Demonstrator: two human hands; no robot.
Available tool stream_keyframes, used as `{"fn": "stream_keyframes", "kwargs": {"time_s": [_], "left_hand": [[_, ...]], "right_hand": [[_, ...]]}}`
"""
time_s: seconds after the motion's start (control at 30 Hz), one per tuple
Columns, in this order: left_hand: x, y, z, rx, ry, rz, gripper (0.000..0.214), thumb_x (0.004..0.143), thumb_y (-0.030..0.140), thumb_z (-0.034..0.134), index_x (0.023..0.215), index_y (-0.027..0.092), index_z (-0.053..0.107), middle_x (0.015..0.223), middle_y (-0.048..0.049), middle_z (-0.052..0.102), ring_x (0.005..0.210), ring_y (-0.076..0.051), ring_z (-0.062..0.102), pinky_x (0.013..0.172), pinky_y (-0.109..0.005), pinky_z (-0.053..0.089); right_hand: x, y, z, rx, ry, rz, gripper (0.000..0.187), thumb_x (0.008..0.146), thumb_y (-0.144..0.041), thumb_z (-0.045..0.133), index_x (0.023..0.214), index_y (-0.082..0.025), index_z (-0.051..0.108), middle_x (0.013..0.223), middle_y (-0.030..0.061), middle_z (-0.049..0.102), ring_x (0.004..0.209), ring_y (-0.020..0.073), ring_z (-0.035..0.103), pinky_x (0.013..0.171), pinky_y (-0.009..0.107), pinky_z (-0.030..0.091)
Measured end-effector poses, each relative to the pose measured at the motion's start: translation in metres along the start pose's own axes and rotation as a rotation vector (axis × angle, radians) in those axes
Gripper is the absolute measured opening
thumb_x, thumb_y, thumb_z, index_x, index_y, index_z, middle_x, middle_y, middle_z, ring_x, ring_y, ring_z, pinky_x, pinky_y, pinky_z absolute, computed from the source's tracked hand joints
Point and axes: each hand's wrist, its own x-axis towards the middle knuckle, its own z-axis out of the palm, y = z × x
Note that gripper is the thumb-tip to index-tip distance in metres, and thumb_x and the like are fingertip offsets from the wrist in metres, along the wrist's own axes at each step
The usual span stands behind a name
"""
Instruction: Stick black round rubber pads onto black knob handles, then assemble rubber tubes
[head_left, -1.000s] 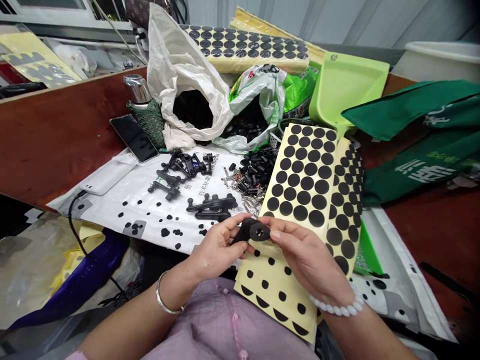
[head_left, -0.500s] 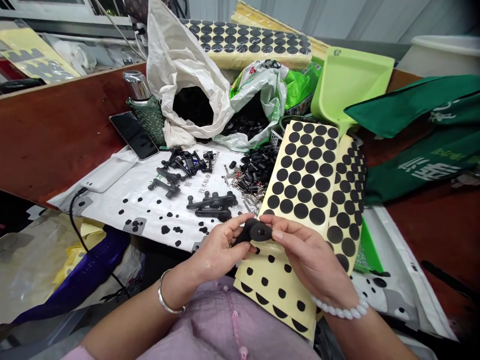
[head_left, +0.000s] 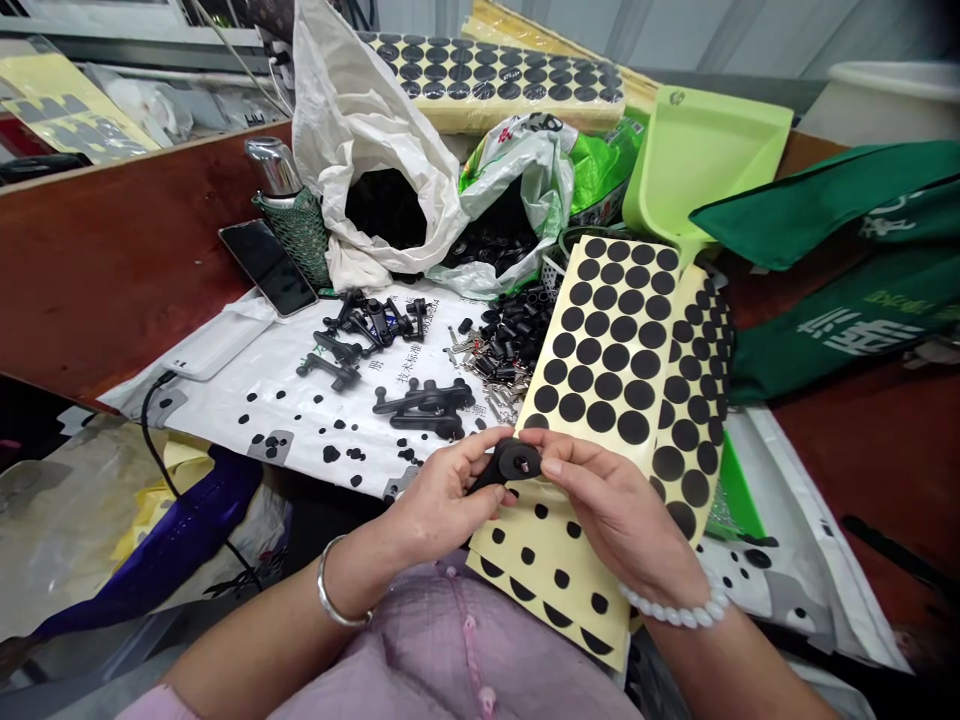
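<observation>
The left forearm and right forearm reach in from the near side. The left hand grips with curled fingers; the right hand (thumb and forefinger pinched) sits just beside it.

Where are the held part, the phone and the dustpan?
Held part (head_left: 510, 461): head view, on its round end.
Phone (head_left: 268, 267): head view, on its dark screen.
Dustpan (head_left: 709, 160): head view, on its light green pan.

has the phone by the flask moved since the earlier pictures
No. The smartphone keeps the same place beside the net-covered flask; both appear slightly higher in the picture, suggesting only the camera moved.
</observation>
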Motion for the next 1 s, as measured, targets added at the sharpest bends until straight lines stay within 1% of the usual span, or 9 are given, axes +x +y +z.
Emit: {"fn": "stream_keyframes", "kwargs": {"time_s": [0.07,0.13,0.2,0.27,0.37,0.53,0.7,0.9,1.0], "left_hand": [[0.000,0.000,0.001,-0.004,-0.002,0.005,0.053,0.076,0.005,0.053,0.125,0.023,0.048,0.108,-0.0057,0.064,0.086,-0.016,0.063,0.075,-0.027,0.048],[-0.001,-0.001,0.001,-0.002,-0.001,0.006,0.052,0.076,0.005,0.053,0.125,0.023,0.049,0.109,-0.0055,0.064,0.087,-0.016,0.063,0.075,-0.027,0.048],[-0.001,-0.001,0.001,0.004,-0.003,0.008,0.051,0.076,0.005,0.053,0.124,0.022,0.050,0.108,-0.0051,0.064,0.088,-0.016,0.062,0.075,-0.026,0.048],[-0.001,-0.001,0.002,0.011,-0.009,0.009,0.051,0.075,0.004,0.053,0.123,0.023,0.051,0.105,-0.0045,0.065,0.087,-0.016,0.062,0.075,-0.026,0.048],[-0.002,0.000,0.002,0.026,-0.017,0.009,0.051,0.074,0.003,0.052,0.120,0.023,0.053,0.099,-0.0038,0.065,0.086,-0.016,0.062,0.074,-0.026,0.048],[-0.003,0.003,0.004,0.060,-0.017,0.014,0.049,0.073,0.002,0.051,0.118,0.022,0.055,0.098,-0.0042,0.065,0.081,-0.014,0.061,0.074,-0.027,0.048],[-0.003,0.002,0.005,0.059,-0.034,0.015,0.052,0.073,0.002,0.051,0.120,0.023,0.053,0.103,-0.0045,0.063,0.079,-0.013,0.061,0.074,-0.027,0.049],[-0.004,0.000,0.005,0.081,-0.035,0.020,0.051,0.075,0.004,0.051,0.122,0.022,0.052,0.102,-0.0048,0.064,0.079,-0.013,0.061,0.073,-0.026,0.048],[-0.004,0.000,0.005,0.106,-0.039,0.014,0.048,0.078,0.009,0.054,0.124,0.021,0.050,0.100,-0.0056,0.064,0.080,-0.014,0.061,0.073,-0.027,0.048]], "right_hand": [[0.000,0.001,-0.001,-0.009,-0.005,-0.004,0.017,0.076,-0.033,0.066,0.088,-0.021,0.069,0.118,0.0073,0.059,0.111,0.0263,0.051,0.098,0.043,0.035],[0.000,0.001,-0.003,-0.026,-0.012,-0.017,0.014,0.076,-0.033,0.066,0.083,-0.021,0.069,0.117,0.0066,0.060,0.112,0.0257,0.050,0.099,0.041,0.034],[0.001,0.002,-0.005,-0.048,-0.019,-0.031,0.012,0.077,-0.032,0.066,0.078,-0.020,0.069,0.117,0.0061,0.060,0.113,0.0253,0.049,0.099,0.040,0.033],[0.001,0.002,-0.007,-0.064,-0.024,-0.035,0.012,0.077,-0.032,0.066,0.079,-0.020,0.069,0.116,0.0058,0.060,0.113,0.0251,0.050,0.100,0.041,0.032],[0.001,0.001,-0.009,-0.074,-0.034,-0.020,0.012,0.077,-0.032,0.066,0.082,-0.021,0.069,0.115,0.0056,0.060,0.111,0.0248,0.051,0.099,0.041,0.033],[0.000,-0.001,-0.010,-0.058,-0.061,0.015,0.012,0.076,-0.032,0.066,0.076,-0.020,0.068,0.115,0.0057,0.060,0.111,0.0253,0.051,0.098,0.042,0.034],[-0.001,-0.002,-0.009,-0.076,-0.061,-0.009,0.017,0.075,-0.033,0.067,0.066,-0.019,0.066,0.111,0.0054,0.062,0.112,0.0261,0.049,0.099,0.041,0.033],[-0.002,0.001,-0.010,-0.126,-0.031,-0.053,0.017,0.075,-0.033,0.067,0.065,-0.019,0.064,0.111,0.0052,0.061,0.109,0.0250,0.051,0.097,0.039,0.033],[-0.002,0.002,-0.011,-0.157,-0.010,-0.064,0.017,0.075,-0.033,0.066,0.066,-0.019,0.063,0.112,0.0049,0.060,0.109,0.0244,0.051,0.096,0.037,0.033]]}}
